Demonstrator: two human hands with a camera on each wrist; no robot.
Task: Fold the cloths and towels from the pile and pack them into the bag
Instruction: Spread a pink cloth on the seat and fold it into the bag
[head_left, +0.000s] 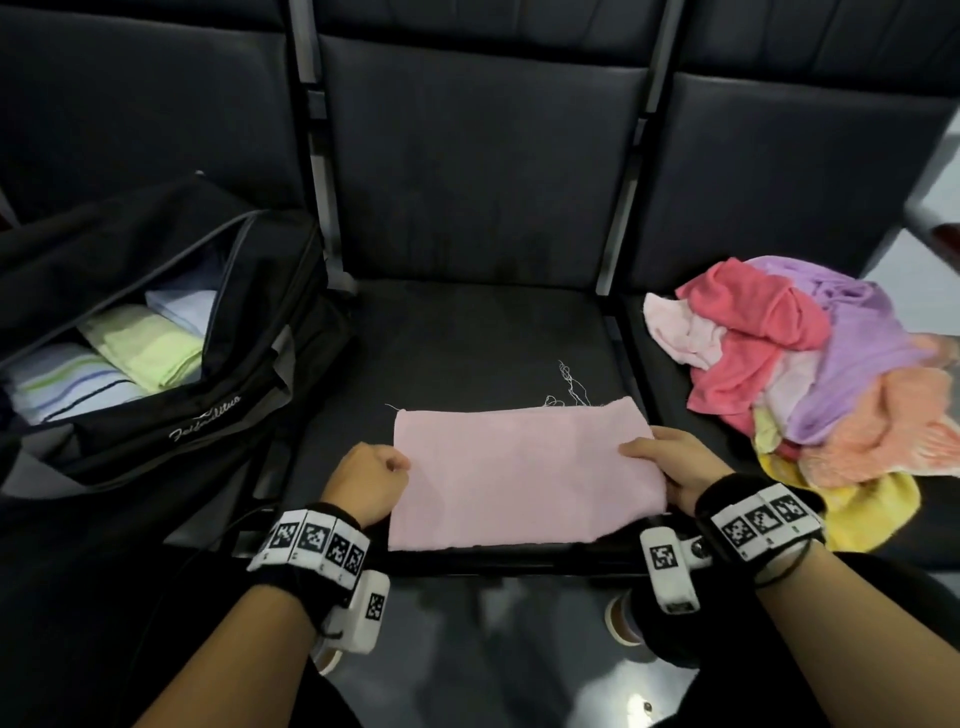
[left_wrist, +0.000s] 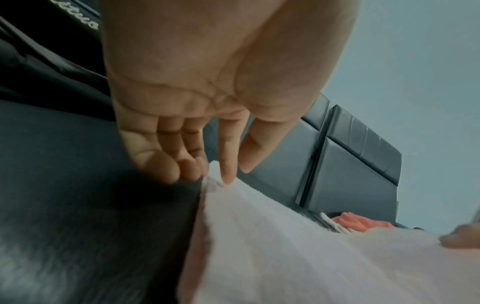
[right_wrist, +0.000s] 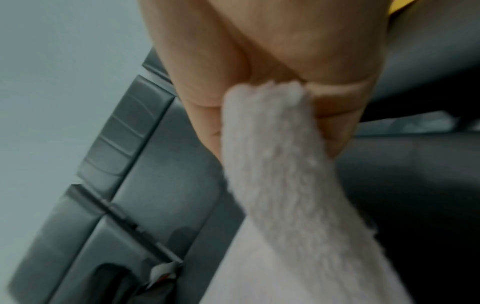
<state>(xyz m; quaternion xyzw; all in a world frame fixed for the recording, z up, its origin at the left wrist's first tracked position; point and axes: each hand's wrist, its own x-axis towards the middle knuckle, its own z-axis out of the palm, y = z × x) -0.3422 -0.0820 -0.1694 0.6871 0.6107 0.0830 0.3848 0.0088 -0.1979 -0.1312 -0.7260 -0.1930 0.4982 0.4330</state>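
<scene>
Now my pink cloth (head_left: 524, 475) lies flat on the middle seat (head_left: 467, 338), so I can fold it again. My right hand (head_left: 670, 467) pinches its right edge tight, ready to bring it over. My left hand (head_left: 369, 483) touches the left edge with one finger (left_wrist: 228, 164) to keep it from sliding; it holds nothing. On my left, the bag (head_left: 249, 374) is open, with folded cloths inside. More wait in the pile (head_left: 810, 379) on my right.

A: What does the right hand (right_wrist: 272, 67) hold?
B: A pale fuzzy cloth (right_wrist: 280, 174), pinched between thumb and fingers (right_wrist: 335, 131).
A: And behind?
B: Dark seats (right_wrist: 145, 185), blurred, with a yellow scrap (right_wrist: 401, 6) at the top edge.
</scene>
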